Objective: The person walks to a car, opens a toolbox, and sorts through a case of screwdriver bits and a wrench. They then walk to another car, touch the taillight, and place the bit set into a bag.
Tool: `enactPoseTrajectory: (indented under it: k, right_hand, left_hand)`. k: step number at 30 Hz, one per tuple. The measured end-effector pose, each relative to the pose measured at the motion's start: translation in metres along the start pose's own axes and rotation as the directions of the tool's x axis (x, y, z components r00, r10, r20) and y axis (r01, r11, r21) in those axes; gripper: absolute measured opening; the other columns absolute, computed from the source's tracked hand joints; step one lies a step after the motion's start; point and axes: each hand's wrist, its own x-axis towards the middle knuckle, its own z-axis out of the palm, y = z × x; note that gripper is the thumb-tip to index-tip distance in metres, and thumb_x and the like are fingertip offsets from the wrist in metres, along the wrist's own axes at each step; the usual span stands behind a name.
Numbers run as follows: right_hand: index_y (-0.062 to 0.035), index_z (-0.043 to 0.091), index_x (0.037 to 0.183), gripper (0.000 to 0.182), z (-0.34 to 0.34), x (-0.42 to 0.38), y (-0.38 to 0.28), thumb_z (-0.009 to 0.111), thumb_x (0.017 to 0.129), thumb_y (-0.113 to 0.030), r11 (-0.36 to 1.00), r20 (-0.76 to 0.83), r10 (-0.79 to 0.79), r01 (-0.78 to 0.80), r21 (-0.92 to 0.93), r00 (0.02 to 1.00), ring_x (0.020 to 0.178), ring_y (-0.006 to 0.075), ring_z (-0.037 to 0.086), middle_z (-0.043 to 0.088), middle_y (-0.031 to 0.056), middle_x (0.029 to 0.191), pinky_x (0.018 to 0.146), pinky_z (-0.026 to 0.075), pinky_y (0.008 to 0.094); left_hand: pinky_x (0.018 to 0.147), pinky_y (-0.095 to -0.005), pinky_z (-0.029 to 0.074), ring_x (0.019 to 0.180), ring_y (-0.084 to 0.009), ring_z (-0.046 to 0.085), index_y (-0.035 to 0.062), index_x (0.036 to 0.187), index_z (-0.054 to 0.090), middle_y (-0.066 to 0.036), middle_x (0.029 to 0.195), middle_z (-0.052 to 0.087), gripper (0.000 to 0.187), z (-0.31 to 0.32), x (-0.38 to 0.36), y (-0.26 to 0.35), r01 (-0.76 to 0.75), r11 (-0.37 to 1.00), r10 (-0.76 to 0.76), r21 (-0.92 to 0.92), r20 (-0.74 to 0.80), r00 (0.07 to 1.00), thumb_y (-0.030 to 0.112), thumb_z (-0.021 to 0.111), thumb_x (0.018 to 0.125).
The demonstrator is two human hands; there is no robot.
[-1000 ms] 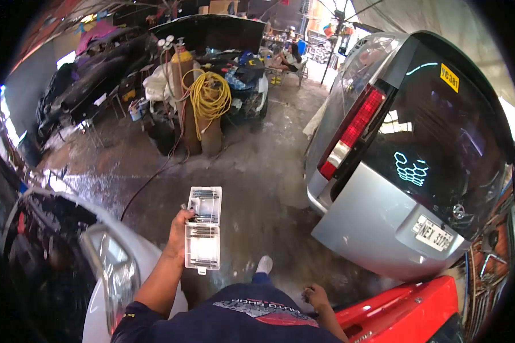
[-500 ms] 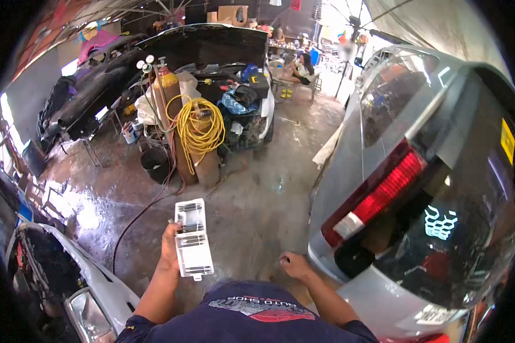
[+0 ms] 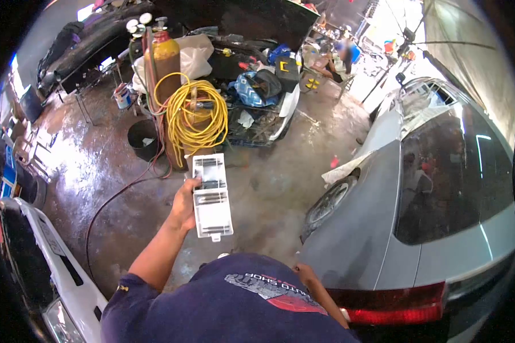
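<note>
At eight o'clock, the left grip [image 3: 184, 201] clasps the left edge of an open white case [image 3: 213, 214]: probably light and stiff, its slim rods [image 3: 213, 199] spillable; best held near the hinge [image 3: 211, 190]. At five o'clock, the right grip [image 3: 305, 272] is partly hidden, closure indeterminate.

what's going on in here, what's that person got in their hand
A person in a dark shirt is beside a grey car. Their left hand holds up an open white case with slim dark rods in it. Their right hand is low, near the car; it is partly hidden, so whether it holds anything is unclear. Ahead, a coil of yellow hose hangs beside a tall gas cylinder.
</note>
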Motion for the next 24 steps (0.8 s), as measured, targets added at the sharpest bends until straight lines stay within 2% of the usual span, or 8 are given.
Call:
enactPoseTrajectory:
  k: [4,7,9,12,18,19,23,24]
  right_hand:
    - [-0.0067,0.075,0.109,0.021,-0.054,0.048,0.037,0.07,0.097,-0.023,0.942,0.034,0.165,-0.168,0.29,0.986,0.09,0.0261,0.072,0.078,0.0149,0.1,0.07,0.056,0.0485]
    - [-0.0046,0.079,0.11,0.023,-0.09,0.096,0.063,0.069,0.097,-0.021,0.945,-0.043,0.279,-0.267,0.191,0.959,0.101,0.033,0.076,0.08,0.0173,0.106,0.088,0.057,0.0431]
    - [-0.0053,0.08,0.116,0.027,-0.108,0.146,0.085,0.068,0.099,-0.022,0.725,-0.043,0.429,-0.315,0.612,0.902,0.105,0.0286,0.075,0.079,0.0191,0.117,0.082,0.058,0.0453]
    - [-0.0054,0.08,0.115,0.026,-0.158,0.245,0.126,0.066,0.1,-0.021,0.961,-0.102,0.266,-0.256,0.103,0.959,0.108,0.0338,0.076,0.08,0.0207,0.117,0.086,0.058,0.0435]
    - [-0.0024,0.076,0.108,0.028,-0.299,0.488,0.187,0.067,0.095,-0.025,0.931,-0.007,0.029,-0.025,0.363,1.0,0.098,0.0388,0.077,0.079,0.0212,0.104,0.089,0.058,0.0469]
    - [-0.0003,0.075,0.108,0.025,-0.344,0.522,0.171,0.065,0.095,-0.019,0.986,-0.02,-0.036,0.038,0.162,0.999,0.095,0.0359,0.075,0.078,0.02,0.101,0.086,0.058,0.0444]
    - [0.0032,0.073,0.113,0.025,-0.504,0.634,0.098,0.06,0.094,-0.007,0.999,0.017,0.041,-0.042,0.014,0.999,0.086,0.0321,0.072,0.074,0.0179,0.094,0.077,0.057,0.0434]
    - [0.0033,0.072,0.117,0.026,-0.528,0.668,0.089,0.06,0.096,-0.006,0.988,-0.107,-0.143,0.147,0.034,0.984,0.084,0.0299,0.071,0.075,0.0164,0.094,0.073,0.057,0.0426]
  left_hand:
    - [0.096,-0.0499,0.064,0.103,-0.032,0.077,0.0016,0.139,0.062,-0.017,0.118,0.076,0.052,0.035,0.139,0.009,0.004,1.0,-0.004,0.019,0.001,1.0,0.037,0.06,0.101]
    - [0.098,-0.0496,0.064,0.106,-0.0332,0.077,-0.0003,0.142,0.06,-0.018,0.12,0.076,0.047,0.057,0.231,0.004,-0.031,0.996,0.033,0.082,-0.02,0.999,0.03,0.052,0.107]
    - [0.099,-0.0502,0.064,0.108,-0.0339,0.077,-0.0006,0.142,0.06,-0.018,0.121,0.076,0.048,0.059,0.296,-0.004,-0.033,0.996,0.037,0.088,-0.039,0.999,0.03,0.05,0.107]
    - [0.099,-0.0535,0.064,0.11,-0.0357,0.077,-0.0013,0.143,0.059,-0.02,0.122,0.076,0.049,0.057,0.395,-0.023,0.0,0.999,0.003,0.039,-0.081,0.997,0.032,0.048,0.108]
    - [0.068,-0.0369,0.067,0.082,-0.0216,0.079,0.0035,0.134,0.064,-0.014,0.108,0.079,0.042,0.084,0.564,-0.04,-0.072,0.99,0.104,0.125,-0.275,0.956,0.034,0.052,0.108]
    - [0.055,-0.0313,0.061,0.069,-0.0154,0.074,0.0059,0.129,0.066,-0.01,0.098,0.08,0.037,0.101,0.59,-0.041,-0.052,0.993,0.094,0.107,-0.438,0.894,0.033,0.055,0.107]
    - [0.065,-0.0354,0.066,0.072,-0.0194,0.076,0.0051,0.128,0.069,-0.012,0.098,0.08,0.038,0.092,0.684,-0.044,-0.041,0.995,0.071,0.092,-0.354,0.933,0.035,0.056,0.107]
    - [0.07,-0.0378,0.068,0.076,-0.0215,0.078,0.004,0.129,0.069,-0.012,0.102,0.08,0.04,0.108,0.715,-0.045,-0.045,0.997,0.071,0.067,-0.475,0.877,0.035,0.058,0.106]
